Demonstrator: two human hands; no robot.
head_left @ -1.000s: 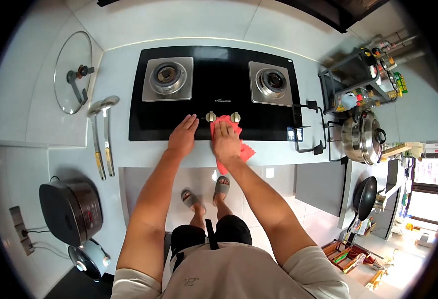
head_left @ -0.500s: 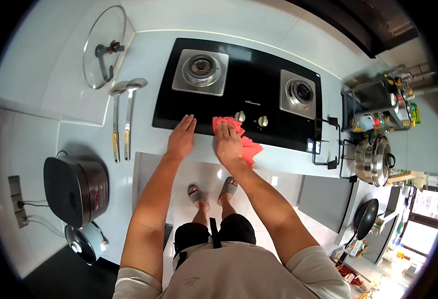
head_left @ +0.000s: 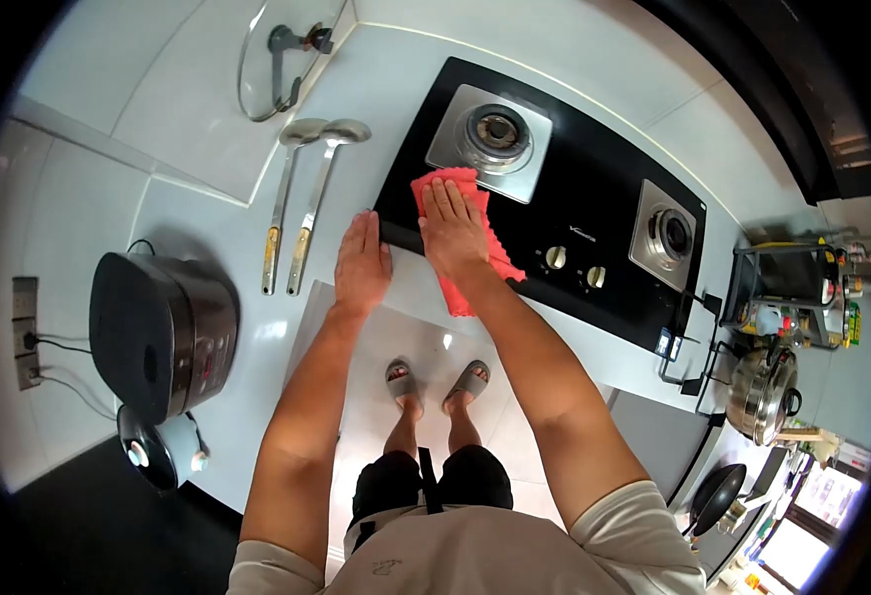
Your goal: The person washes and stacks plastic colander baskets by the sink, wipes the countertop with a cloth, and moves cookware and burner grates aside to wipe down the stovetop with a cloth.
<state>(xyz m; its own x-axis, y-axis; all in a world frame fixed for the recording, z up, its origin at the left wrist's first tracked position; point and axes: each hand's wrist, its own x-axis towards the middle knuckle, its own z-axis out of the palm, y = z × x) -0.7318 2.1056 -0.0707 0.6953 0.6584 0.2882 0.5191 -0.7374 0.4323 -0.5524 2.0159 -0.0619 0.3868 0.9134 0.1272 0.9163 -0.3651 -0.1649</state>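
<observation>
My right hand (head_left: 454, 230) holds a red cloth (head_left: 500, 258) down on the black glass of the gas stove (head_left: 564, 233), with its fingers laid along the cloth. The cloth reaches the near corner of the left burner's steel plate (head_left: 442, 149), and part of it hangs over the counter's front edge. At the stove's front left corner, my left hand (head_left: 363, 268) rests flat and open on the counter, holding nothing. Two pale control knobs (head_left: 556, 258) (head_left: 595, 277) lie right of the cloth.
Two ladles (head_left: 326, 188) (head_left: 285, 193) lie left of the stove. A rice cooker (head_left: 158, 332) and a small lidded pot (head_left: 173, 456) stand farther left. A glass lid (head_left: 257, 74) hangs on the wall. To the right are a pot support (head_left: 693, 385), a steel pot (head_left: 758, 395) and a rack (head_left: 773, 273).
My right hand has slid the cloth leftward and back across the stove, toward the left burner. My left hand has moved left to the stove's corner. The view has shifted and turned.
</observation>
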